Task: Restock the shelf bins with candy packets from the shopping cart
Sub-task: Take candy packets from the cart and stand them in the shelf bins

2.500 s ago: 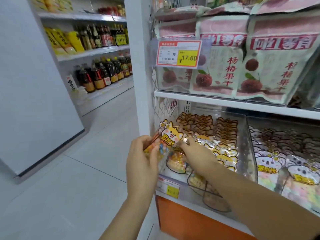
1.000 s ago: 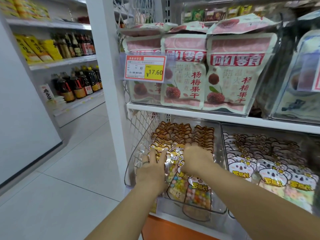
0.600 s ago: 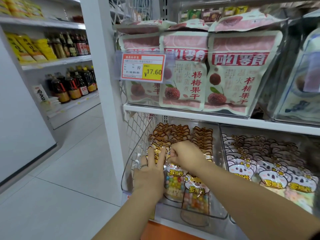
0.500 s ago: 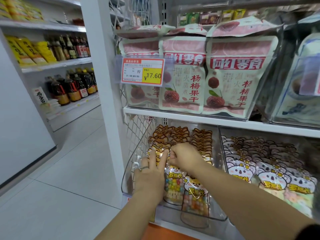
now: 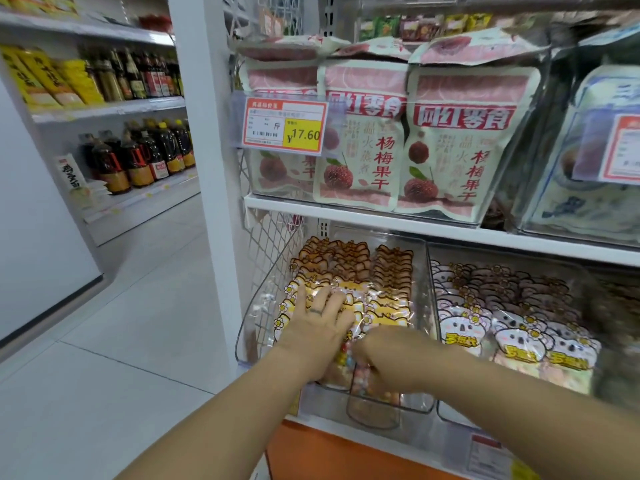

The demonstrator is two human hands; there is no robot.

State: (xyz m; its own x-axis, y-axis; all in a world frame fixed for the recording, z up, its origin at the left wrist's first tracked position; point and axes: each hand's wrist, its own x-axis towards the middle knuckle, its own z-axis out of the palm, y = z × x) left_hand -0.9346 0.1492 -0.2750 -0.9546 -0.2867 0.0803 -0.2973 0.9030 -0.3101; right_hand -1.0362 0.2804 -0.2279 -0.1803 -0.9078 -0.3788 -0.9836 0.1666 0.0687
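Left hand (image 5: 317, 327): fingers spread flat, pressing candy packets (image 5: 386, 304);
Right hand (image 5: 384, 358): curled, gripping one front-row packet;
Bin (image 5: 421, 271): clear plastic, packets in rows

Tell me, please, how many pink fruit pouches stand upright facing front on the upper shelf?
3: the left pouch partly behind the price tag, the middle pouch, and the right pouch. On top lie further pouches, and more may stand hidden behind.
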